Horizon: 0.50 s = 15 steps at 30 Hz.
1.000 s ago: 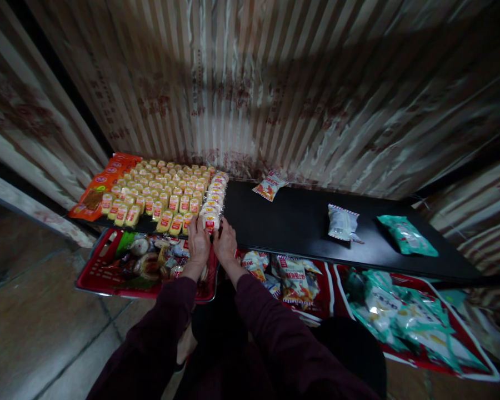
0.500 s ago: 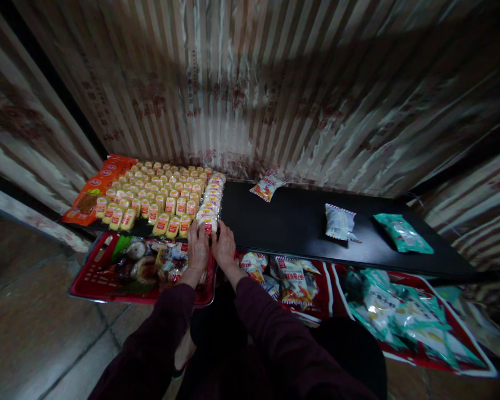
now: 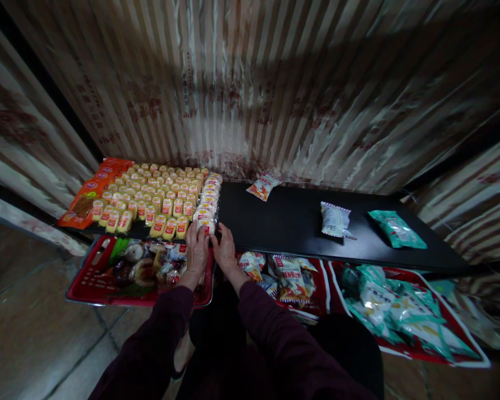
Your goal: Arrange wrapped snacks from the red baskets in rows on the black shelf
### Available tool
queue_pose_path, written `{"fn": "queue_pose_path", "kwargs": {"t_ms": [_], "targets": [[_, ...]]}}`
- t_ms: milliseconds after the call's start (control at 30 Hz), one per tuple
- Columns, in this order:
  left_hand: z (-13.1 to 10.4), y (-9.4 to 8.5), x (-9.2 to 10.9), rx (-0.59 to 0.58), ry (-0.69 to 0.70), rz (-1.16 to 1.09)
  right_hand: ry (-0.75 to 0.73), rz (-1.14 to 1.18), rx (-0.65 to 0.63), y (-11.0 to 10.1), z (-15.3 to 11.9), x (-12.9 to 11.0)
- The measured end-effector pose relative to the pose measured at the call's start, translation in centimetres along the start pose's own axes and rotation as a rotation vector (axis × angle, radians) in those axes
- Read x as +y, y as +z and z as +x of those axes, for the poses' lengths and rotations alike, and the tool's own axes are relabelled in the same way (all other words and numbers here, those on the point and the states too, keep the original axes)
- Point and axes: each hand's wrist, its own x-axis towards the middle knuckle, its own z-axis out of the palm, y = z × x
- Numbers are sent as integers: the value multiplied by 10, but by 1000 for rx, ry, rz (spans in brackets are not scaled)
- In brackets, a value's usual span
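In the head view, my left hand (image 3: 196, 253) and my right hand (image 3: 224, 250) meet at the shelf's front edge. Between their fingertips is a round white wrapped pastry (image 3: 207, 225), the front one in a row of white wrapped pastries (image 3: 210, 195) running back along the shelf. My left fingers bend over its front left side; my right fingers press at its right. Left of that row stand many small yellow packaged cakes (image 3: 166, 206) in close rows. My fingers partly cover the front pastry.
The black shelf (image 3: 270, 225) carries an orange packet (image 3: 85, 194), a red-and-white snack bag (image 3: 264, 186), a pale bag (image 3: 335, 219) and a green bag (image 3: 396, 229). Below stand a red basket (image 3: 81, 286) of mixed snacks and other red baskets (image 3: 479, 347) of bagged snacks. Striped sheeting (image 3: 250, 83) hangs behind.
The view has shifted slightly, so the shelf and bags sit a little further left. Both hands stay at the front white pastry, with hardly any movement.
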Motion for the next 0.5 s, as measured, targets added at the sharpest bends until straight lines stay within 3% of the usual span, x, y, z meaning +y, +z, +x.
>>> {"fn": "queue_pose_path", "kwargs": {"t_ms": [233,400,500], "targets": [[-6,-14,9,-7,29,21,-38,34,42,-20,-11,-19],[-42,-27,8,-63,-4,-47,-87,39,0,-29,-42,-26],[-68,-32,-5,-162,-55,-57,-76,27,-138,-23,-63,-16]]}}
